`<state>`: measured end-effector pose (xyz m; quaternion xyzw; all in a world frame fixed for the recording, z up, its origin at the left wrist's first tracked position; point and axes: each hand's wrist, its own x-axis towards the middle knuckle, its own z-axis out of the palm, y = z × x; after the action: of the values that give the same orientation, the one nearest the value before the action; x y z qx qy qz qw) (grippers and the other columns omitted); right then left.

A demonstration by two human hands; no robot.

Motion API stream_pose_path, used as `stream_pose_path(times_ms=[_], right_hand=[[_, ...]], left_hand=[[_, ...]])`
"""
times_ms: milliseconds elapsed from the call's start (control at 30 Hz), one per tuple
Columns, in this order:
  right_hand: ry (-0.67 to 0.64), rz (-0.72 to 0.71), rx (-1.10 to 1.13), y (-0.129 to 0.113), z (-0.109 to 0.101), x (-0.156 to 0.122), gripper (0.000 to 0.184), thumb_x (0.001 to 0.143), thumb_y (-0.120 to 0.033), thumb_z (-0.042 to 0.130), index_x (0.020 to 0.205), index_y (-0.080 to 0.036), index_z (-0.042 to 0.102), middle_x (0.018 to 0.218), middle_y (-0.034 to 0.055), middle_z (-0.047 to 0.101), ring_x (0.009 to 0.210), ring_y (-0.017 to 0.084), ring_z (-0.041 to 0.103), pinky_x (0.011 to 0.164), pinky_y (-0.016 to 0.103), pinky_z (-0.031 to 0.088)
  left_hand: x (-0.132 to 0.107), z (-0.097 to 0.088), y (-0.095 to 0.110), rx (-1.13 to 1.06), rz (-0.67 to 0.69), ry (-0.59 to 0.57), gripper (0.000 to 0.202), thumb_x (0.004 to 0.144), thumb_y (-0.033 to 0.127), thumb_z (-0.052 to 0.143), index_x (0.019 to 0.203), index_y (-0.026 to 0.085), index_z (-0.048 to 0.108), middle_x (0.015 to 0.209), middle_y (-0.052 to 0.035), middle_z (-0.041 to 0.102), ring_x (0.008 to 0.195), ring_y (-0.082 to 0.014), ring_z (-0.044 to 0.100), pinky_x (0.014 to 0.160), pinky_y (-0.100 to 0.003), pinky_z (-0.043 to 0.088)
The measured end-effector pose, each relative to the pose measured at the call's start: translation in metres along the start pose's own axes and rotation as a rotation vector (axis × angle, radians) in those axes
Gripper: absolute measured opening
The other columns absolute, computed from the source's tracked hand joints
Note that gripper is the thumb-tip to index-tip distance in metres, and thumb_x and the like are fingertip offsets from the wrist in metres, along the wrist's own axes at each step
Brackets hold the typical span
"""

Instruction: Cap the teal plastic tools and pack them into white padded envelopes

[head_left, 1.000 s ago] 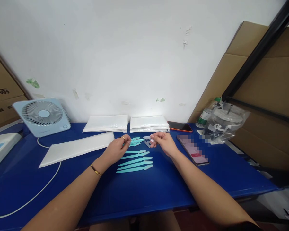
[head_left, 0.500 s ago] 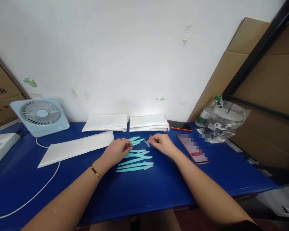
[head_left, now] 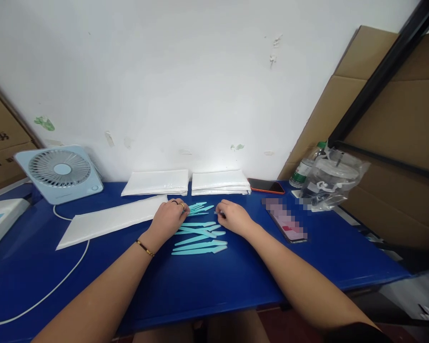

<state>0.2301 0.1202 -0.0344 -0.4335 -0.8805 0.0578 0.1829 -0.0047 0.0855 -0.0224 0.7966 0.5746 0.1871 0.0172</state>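
Note:
Several turquoise eyebrow razors (head_left: 200,245) lie roughly side by side on the blue table, blades to the right. Just beyond them a smaller fanned bunch of turquoise razors (head_left: 200,208) converges at my left hand (head_left: 169,216). My left fingers are closed in a pinch around the handle ends, which they partly hide. Across from it, my right hand (head_left: 234,217) is pinched shut beside the bunch's blade end. A bit of small translucent pieces (head_left: 215,212), like blade caps, shows at its fingertips; the rest is covered by the fingers.
Two stacks of white padded sleeves (head_left: 157,182) stand against the wall, and a single white sleeve (head_left: 107,221) lies left of my hand. A blue fan (head_left: 60,171) with a white cable is at left. Right are two phones (head_left: 288,221), a bottle (head_left: 303,169) and a bagged cup (head_left: 334,178).
My left hand has shifted slightly left and away from me, uncovering more razor handles. My right fingers have moved left over the translucent pieces, which lay visible on the table before.

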Motion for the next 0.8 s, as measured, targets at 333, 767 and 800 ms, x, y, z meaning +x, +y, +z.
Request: stream_pose_path(times_ms=[333,767,800], right_hand=[[0.138,0.196,0.994,0.007,-0.013,0.0,0.029,0.076,-0.04,0.063,0.094,-0.018,0.063,0.063,-0.0018,0.059,0.048,0.009,0.052,0.047,0.022,0.04],[0.1,0.226,1.308,-0.004,-0.011,-0.002,0.029,0.07,-0.038,0.071,0.087,-0.015,0.068,0.069,0.0024,0.066,0.056,0.011,0.061,0.052,0.023,0.047],[0.091,0.224,1.307,-0.005,-0.011,-0.002,0.029,0.07,-0.038,0.071,0.087,-0.015,0.068,0.069,0.0026,0.066,0.057,0.011,0.061,0.052,0.023,0.048]], left_hand=[[-0.009,-0.015,0.02,-0.318,-0.081,-0.021,0.027,0.09,0.041,0.034,0.097,0.024,0.055,0.064,0.0029,0.056,0.054,-0.0133,0.049,0.053,-0.025,0.036],[-0.008,-0.01,0.015,-0.503,-0.141,0.055,0.024,0.081,0.043,0.052,0.09,0.023,0.061,0.087,-0.001,0.067,0.08,-0.0172,0.06,0.07,-0.028,0.046],[-0.008,-0.01,0.015,-0.493,-0.139,0.057,0.023,0.081,0.042,0.052,0.09,0.023,0.062,0.087,-0.0007,0.067,0.079,-0.017,0.06,0.07,-0.028,0.046]])
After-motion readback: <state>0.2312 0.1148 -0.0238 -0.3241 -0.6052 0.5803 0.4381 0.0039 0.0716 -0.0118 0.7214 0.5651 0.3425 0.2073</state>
